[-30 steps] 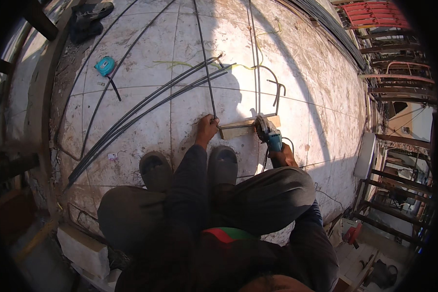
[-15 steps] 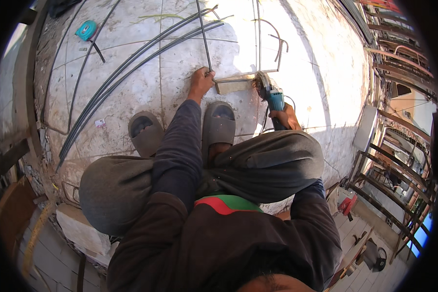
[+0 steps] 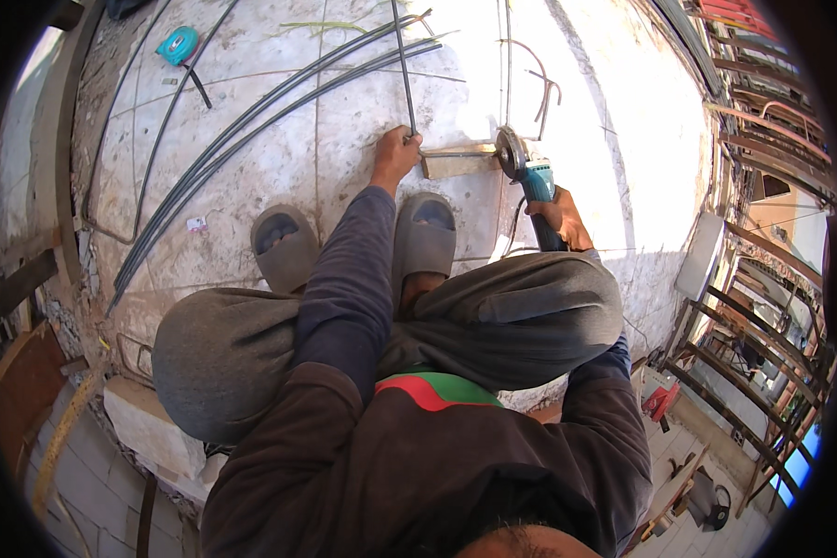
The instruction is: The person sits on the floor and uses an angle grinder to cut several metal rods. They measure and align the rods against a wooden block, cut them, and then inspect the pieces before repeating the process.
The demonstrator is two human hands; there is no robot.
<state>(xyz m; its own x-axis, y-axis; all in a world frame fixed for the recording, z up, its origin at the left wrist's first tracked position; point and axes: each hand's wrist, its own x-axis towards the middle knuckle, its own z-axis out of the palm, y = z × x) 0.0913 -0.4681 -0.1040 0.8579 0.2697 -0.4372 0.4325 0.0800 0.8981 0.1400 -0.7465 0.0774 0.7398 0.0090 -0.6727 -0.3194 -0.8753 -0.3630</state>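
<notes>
My left hand [image 3: 398, 156] is closed around a thin dark metal rod [image 3: 403, 74], near a bend where one leg runs away from me and another runs to the right. That right-hand leg lies along a wooden block [image 3: 459, 166] on the floor. In my right hand [image 3: 564, 221] is a teal and black angle grinder [image 3: 538, 181], gripped by its body. The cutting disc [image 3: 509, 152] stands at the right end of the block, close to the rod; whether they touch I cannot tell.
Several long dark rods [image 3: 242, 144] curve across the tiled floor at left. Farther left lie a teal tape measure [image 3: 178, 45] and a bent rod [image 3: 144, 158]. A thin curved rod [image 3: 544, 93] lies beyond the grinder. My sandals [image 3: 425, 237] are close behind the block. Metal frames [image 3: 763, 372] stand at right.
The orange sparks at the disc are gone. My right hand and the grinder have shifted slightly, showing more of the disc's face. My left hand keeps hold of the rod.
</notes>
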